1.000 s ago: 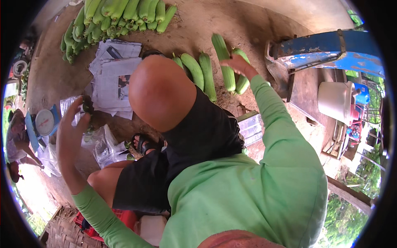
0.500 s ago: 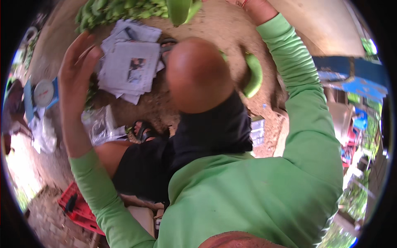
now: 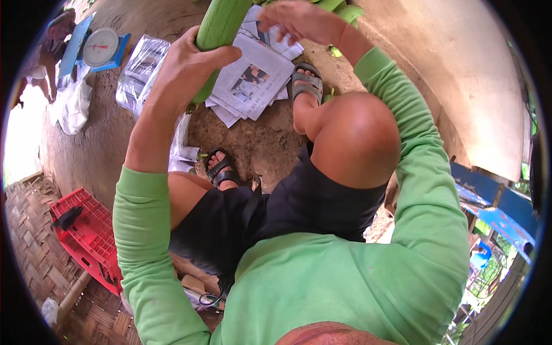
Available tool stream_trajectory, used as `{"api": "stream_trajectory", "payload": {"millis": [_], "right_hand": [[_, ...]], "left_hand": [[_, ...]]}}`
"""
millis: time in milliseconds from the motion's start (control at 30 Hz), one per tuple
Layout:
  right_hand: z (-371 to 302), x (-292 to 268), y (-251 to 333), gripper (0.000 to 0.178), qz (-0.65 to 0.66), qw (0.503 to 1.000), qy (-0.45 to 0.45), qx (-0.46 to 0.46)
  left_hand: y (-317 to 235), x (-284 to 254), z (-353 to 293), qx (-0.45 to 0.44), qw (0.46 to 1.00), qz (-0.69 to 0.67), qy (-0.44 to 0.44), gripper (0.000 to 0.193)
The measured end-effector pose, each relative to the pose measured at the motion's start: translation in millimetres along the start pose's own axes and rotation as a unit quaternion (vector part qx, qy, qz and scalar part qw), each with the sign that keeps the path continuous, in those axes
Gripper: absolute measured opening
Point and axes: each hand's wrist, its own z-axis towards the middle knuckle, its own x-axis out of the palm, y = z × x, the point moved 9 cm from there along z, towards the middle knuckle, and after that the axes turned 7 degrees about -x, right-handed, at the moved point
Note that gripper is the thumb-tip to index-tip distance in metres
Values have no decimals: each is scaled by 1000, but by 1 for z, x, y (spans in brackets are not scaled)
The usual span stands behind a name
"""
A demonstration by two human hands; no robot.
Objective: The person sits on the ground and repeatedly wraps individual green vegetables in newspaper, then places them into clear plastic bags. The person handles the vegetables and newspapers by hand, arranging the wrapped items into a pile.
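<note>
In my left hand (image 3: 192, 66) is a long, thick green gourd (image 3: 221, 26), slanting up past the upper picture edge. The thumb lies across its near side and the fingers wrap behind it. My right hand (image 3: 302, 22) hovers just right of the gourd, apart from it, fingers loosely bent and spread with nothing in them. Under both hands a stack of newspaper sheets (image 3: 247, 80) lies on the ground, partly covered by the gourd. More green produce (image 3: 348, 12) shows beyond my right wrist, cut off by the edge.
To the left are a blue dial scale (image 3: 100, 47), a plastic-wrapped bundle (image 3: 142, 73) and a white plastic bag (image 3: 72, 106). A red crate (image 3: 89, 230) rests on woven matting (image 3: 34, 230) at lower left. My sandalled feet (image 3: 307, 86) flank the papers. Another person (image 3: 49, 52) is at far left.
My left hand, earlier empty and raised at the left, now grips the gourd over the papers. My right hand has come inward and lower. The view has shifted, bringing more matting into sight.
</note>
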Motion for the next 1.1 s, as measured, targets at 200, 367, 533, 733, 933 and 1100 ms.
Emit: {"api": "stream_trajectory", "payload": {"millis": [200, 367, 533, 733, 933, 1100], "right_hand": [[-18, -71, -217, 38, -486, 869, -23, 84], [-21, -32, -276, 50, -540, 835, -40, 96], [-6, -14, -279, 59, -567, 806, -40, 161], [6, -29, -298, 43, -570, 813, -93, 73], [3, -32, -302, 19, -444, 885, -137, 24], [11, -32, -296, 26, -345, 921, -179, 25]], "left_hand": [[0, -34, 5, 24, 998, 62, -12, 54], [-11, -79, -7, 20, 961, 265, -72, 56], [-13, -103, -8, -13, 942, 309, -128, 64], [-15, -110, -5, -54, 964, 214, -149, 56], [-6, -90, 18, -59, 929, 356, -75, 59], [0, -72, 17, -60, 919, 388, -30, 57]]}}
